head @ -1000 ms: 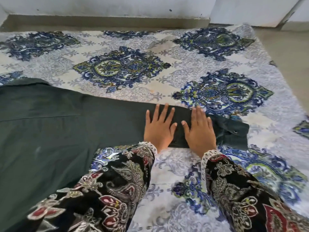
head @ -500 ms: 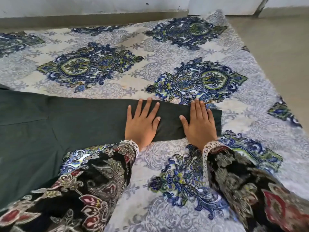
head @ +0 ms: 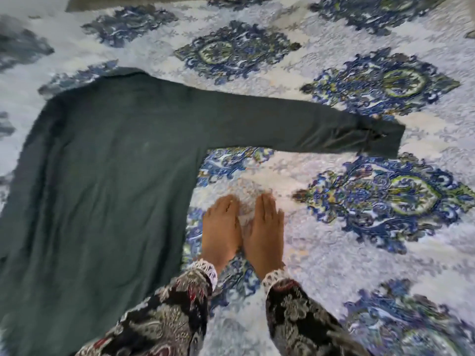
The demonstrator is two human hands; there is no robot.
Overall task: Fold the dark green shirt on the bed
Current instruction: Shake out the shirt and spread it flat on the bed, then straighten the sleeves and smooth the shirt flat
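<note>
The dark green shirt (head: pixel 108 176) lies flat on the bed, its body on the left. One long sleeve (head: pixel 295 127) stretches out to the right and ends in a buttoned cuff (head: pixel 380 140). My left hand (head: pixel 221 229) and my right hand (head: pixel 264 229) are side by side, fingers straight, palms down over the bedsheet. They are below the sleeve and just right of the shirt's side edge, touching no part of the shirt. Both hands hold nothing. The frame is blurred by motion.
The bed is covered by a white sheet with blue and green medallions (head: pixel 385 201). A strip of grey floor or wall base (head: pixel 128 0) shows at the top edge. My patterned sleeves (head: pixel 167 317) fill the bottom of the view.
Both hands have lifted off the sleeve, where they pressed it flat, and drawn back toward me. The view has shifted, so the whole shirt body and sleeve are now visible.
</note>
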